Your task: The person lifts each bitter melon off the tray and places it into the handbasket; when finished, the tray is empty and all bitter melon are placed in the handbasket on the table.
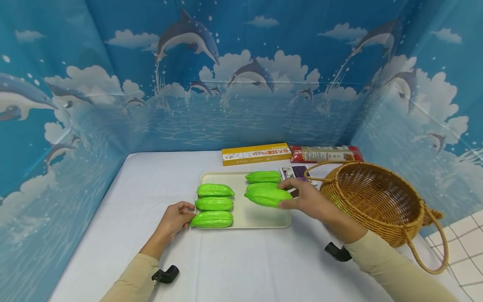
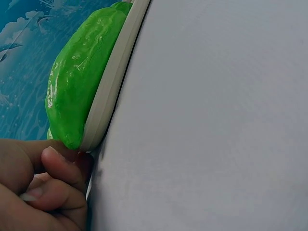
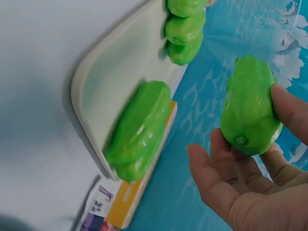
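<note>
A cream tray (image 1: 260, 216) lies on the white table. Three glossy green gourds (image 1: 214, 204) lie in a column on its left side, and two more (image 1: 263, 176) lie at its back right. My right hand (image 1: 284, 193) grips another green gourd (image 1: 266, 196) by its right end, just above the tray's right side. In the right wrist view that gourd (image 3: 248, 108) sits between thumb and fingers (image 3: 288, 108), lifted off the tray (image 3: 110, 82). My left hand (image 1: 190, 213) has curled fingers (image 2: 62, 166) pinching the tray's front left corner (image 2: 103, 120), beside the nearest gourd (image 2: 77, 77).
A tilted wicker basket (image 1: 381, 226) with handles stands right of the tray. A yellow box (image 1: 256, 154), a red packet (image 1: 326, 154) and a purple card (image 1: 294, 172) lie behind the tray. Blue dolphin-print walls enclose the table on three sides.
</note>
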Demonstrator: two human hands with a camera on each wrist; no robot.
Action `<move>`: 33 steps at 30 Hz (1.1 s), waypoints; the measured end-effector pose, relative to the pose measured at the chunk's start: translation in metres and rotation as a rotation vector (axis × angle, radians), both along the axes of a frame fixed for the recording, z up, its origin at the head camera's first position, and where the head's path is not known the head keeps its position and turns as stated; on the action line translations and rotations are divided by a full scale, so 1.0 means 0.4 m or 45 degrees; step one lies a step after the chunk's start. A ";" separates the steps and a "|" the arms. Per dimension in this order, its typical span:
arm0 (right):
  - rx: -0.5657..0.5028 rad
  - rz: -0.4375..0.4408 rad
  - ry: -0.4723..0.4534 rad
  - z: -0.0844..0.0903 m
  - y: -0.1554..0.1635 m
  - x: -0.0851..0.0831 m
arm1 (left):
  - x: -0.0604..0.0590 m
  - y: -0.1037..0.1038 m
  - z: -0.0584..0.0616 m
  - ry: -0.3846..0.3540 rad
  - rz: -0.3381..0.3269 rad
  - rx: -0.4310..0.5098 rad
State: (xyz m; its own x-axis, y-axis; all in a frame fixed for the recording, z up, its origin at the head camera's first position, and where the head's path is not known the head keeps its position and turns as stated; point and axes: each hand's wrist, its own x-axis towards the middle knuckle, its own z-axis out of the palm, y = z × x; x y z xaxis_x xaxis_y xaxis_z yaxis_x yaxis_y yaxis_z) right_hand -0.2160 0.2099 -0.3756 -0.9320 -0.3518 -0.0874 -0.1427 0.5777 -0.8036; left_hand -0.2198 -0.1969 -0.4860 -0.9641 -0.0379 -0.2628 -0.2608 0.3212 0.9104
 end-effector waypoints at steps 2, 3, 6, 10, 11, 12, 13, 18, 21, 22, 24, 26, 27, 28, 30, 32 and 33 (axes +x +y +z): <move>0.016 -0.017 -0.008 0.016 0.007 -0.001 | 0.000 0.000 0.001 -0.004 0.001 0.001; 0.025 -0.020 -0.011 0.026 0.011 -0.001 | 0.000 0.000 0.001 -0.006 0.001 0.000; 0.054 -0.020 -0.020 0.056 0.026 0.005 | 0.001 0.001 0.002 -0.006 0.003 0.001; 0.071 0.022 0.002 0.098 0.054 0.010 | -0.001 0.000 0.002 0.000 0.005 -0.008; 0.079 0.029 0.016 0.108 0.061 0.011 | -0.001 0.000 0.002 -0.001 0.006 -0.009; 0.081 0.028 0.017 0.118 0.069 0.011 | -0.001 0.000 0.002 -0.002 0.005 -0.010; 0.095 0.025 0.029 0.127 0.077 0.012 | -0.002 0.000 0.002 -0.004 0.005 -0.010; 0.188 -0.032 0.051 0.170 0.121 0.012 | -0.003 0.001 -0.001 -0.023 0.005 -0.021; 0.218 -0.041 0.082 0.193 0.147 0.008 | -0.003 0.000 -0.005 -0.030 0.012 -0.021; 0.217 -0.041 0.093 0.199 0.156 0.006 | -0.003 0.000 -0.006 -0.029 0.013 -0.019; 0.203 -0.048 0.101 0.210 0.172 0.003 | -0.004 -0.001 -0.009 -0.024 0.015 -0.014; 0.189 -0.066 0.092 0.219 0.189 0.000 | -0.005 -0.001 -0.010 -0.015 0.018 -0.007; 0.178 -0.071 0.089 0.223 0.197 -0.002 | -0.005 -0.001 -0.010 -0.012 0.019 -0.002; 0.178 -0.086 0.078 0.226 0.206 -0.003 | -0.006 -0.001 -0.010 -0.008 0.020 0.001; 0.186 -0.113 0.071 0.231 0.224 -0.006 | -0.007 -0.001 -0.010 -0.005 0.021 0.004; 0.185 -0.136 0.076 0.235 0.242 -0.010 | -0.007 0.000 -0.010 -0.002 0.019 0.005; 0.192 -0.147 0.083 0.237 0.252 -0.012 | -0.008 0.000 -0.010 -0.002 0.016 0.007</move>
State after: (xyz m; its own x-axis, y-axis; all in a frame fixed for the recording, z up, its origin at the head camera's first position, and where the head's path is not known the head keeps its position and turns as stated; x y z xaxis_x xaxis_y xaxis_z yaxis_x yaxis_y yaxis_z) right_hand -0.2209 0.3106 -0.2810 -0.9708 -0.2298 -0.0691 -0.1175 0.7064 -0.6979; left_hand -0.2229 -0.1970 -0.4900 -0.9632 -0.0486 -0.2645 -0.2662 0.3129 0.9117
